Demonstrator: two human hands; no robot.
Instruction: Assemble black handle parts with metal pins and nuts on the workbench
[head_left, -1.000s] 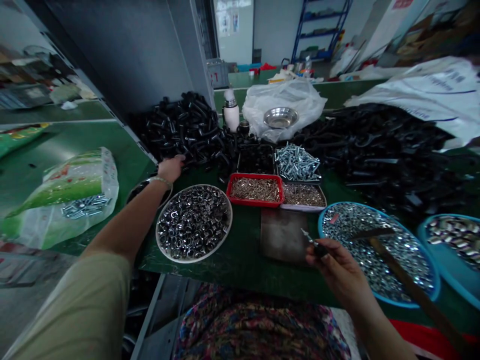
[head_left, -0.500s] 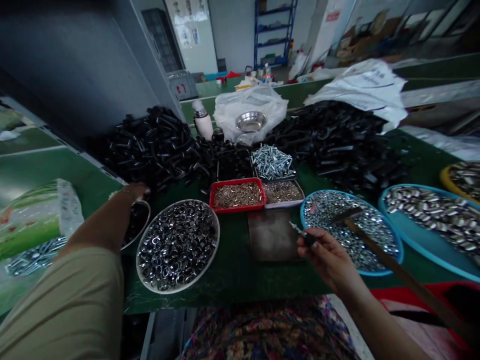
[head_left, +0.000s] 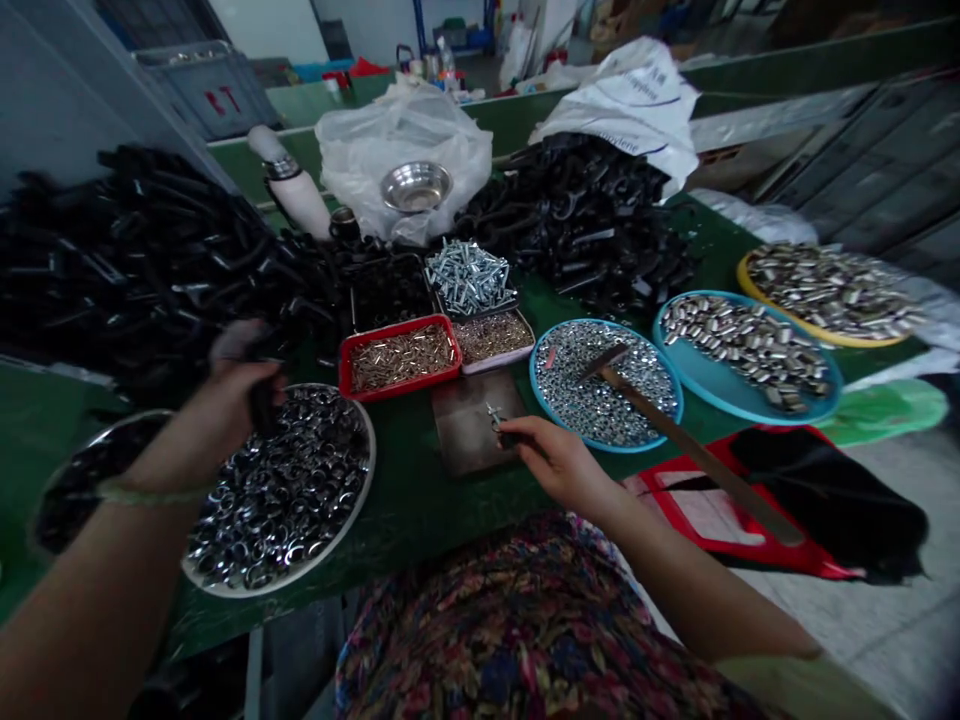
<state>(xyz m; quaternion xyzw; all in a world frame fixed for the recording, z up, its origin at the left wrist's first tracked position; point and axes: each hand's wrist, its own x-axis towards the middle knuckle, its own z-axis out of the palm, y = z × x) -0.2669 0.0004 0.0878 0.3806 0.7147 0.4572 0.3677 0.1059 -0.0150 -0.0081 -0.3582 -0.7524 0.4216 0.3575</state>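
My left hand (head_left: 236,385) is closed round a black tube piece (head_left: 262,405) and hovers over the round metal tray of shiny rings (head_left: 281,490), just in front of the big heap of black tubes (head_left: 135,260). My right hand (head_left: 551,462) pinches a small black-handled tool with a metal tip (head_left: 499,425) above the dark square metal plate (head_left: 469,425) on the green table. A long hammer (head_left: 675,440) lies with its head in the blue bowl of small nuts (head_left: 604,380).
A red tray of brass pins (head_left: 397,358), a white tray beside it (head_left: 495,338), a tray of silver bolts (head_left: 469,275), more blue and yellow bowls of sleeves (head_left: 750,345), a second black heap (head_left: 585,215), a steel bowl on plastic (head_left: 415,186), a white flask (head_left: 289,180), a red bin (head_left: 712,500).
My left hand has drawn back from the black heap with a tube piece in it, now over the ring tray. My right hand has moved left to the metal plate. My view has swung right.
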